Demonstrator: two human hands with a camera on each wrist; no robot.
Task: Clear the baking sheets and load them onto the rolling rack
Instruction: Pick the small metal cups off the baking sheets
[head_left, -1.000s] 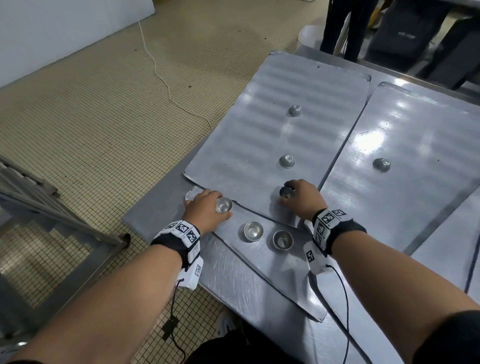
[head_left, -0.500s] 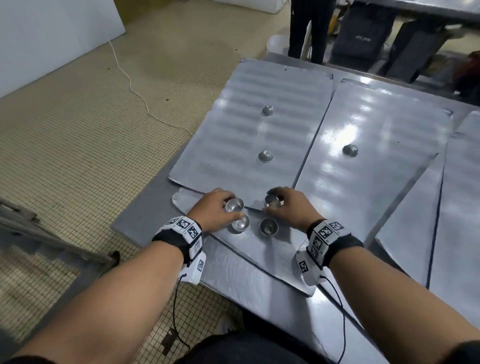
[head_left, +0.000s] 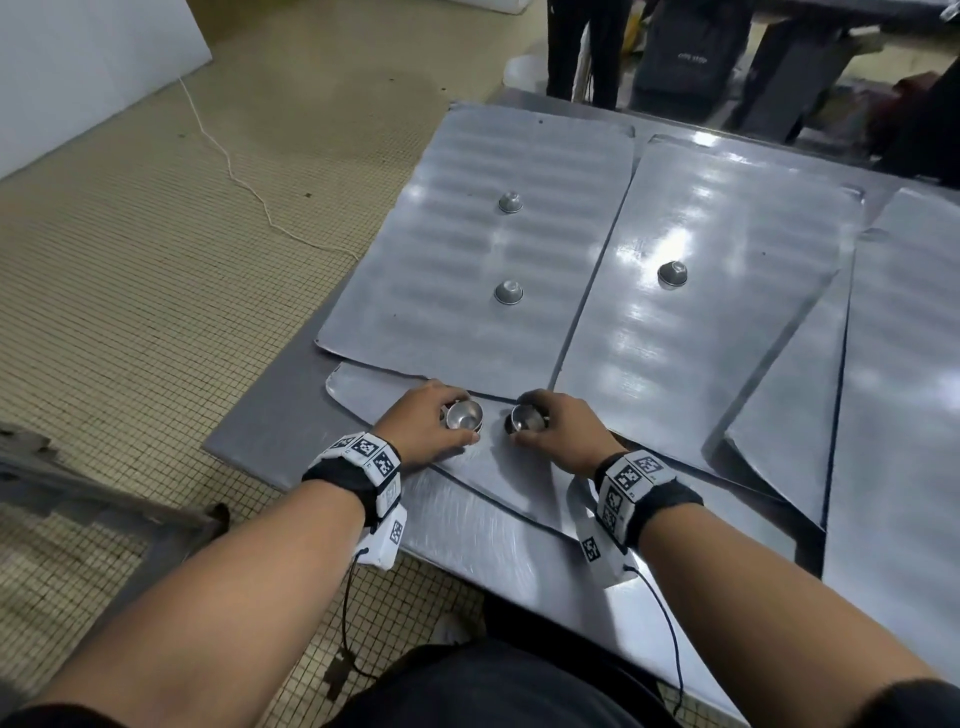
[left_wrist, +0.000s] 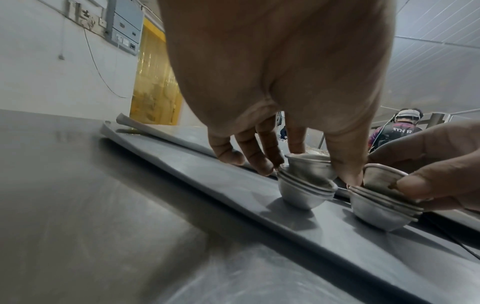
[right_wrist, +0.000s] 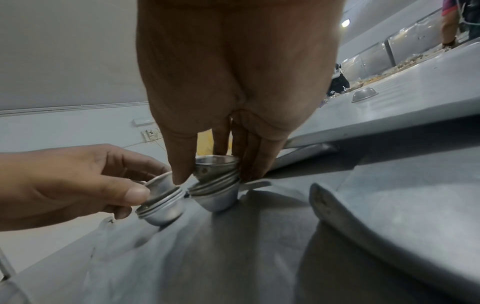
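Two short stacks of small metal cups stand on the near baking sheet (head_left: 498, 488). My left hand (head_left: 431, 423) pinches the tilted top cup of the left cup stack (head_left: 464, 415) (left_wrist: 306, 185). The right cup stack (head_left: 527, 418) (right_wrist: 215, 189) is gripped at its top cup by my right hand (head_left: 558, 428), thumb on one side and fingers on the other. Two upturned cups (head_left: 510, 201) (head_left: 508, 292) lie on the far-left sheet (head_left: 441, 249). A third upturned cup (head_left: 672, 274) lies on the middle sheet (head_left: 727, 364).
The sheets overlap on a steel table (head_left: 270, 426), with more sheets (head_left: 909, 415) at the right. A grey metal frame (head_left: 78, 493) stands low on the left over tiled floor, which a white cable (head_left: 234, 171) crosses. People (head_left: 582, 47) stand past the table's far end.
Each hand carried one cup toward the two loose cups on the near sheet. Those carried cups now sit on them as two stacks, and my hands are closer together.
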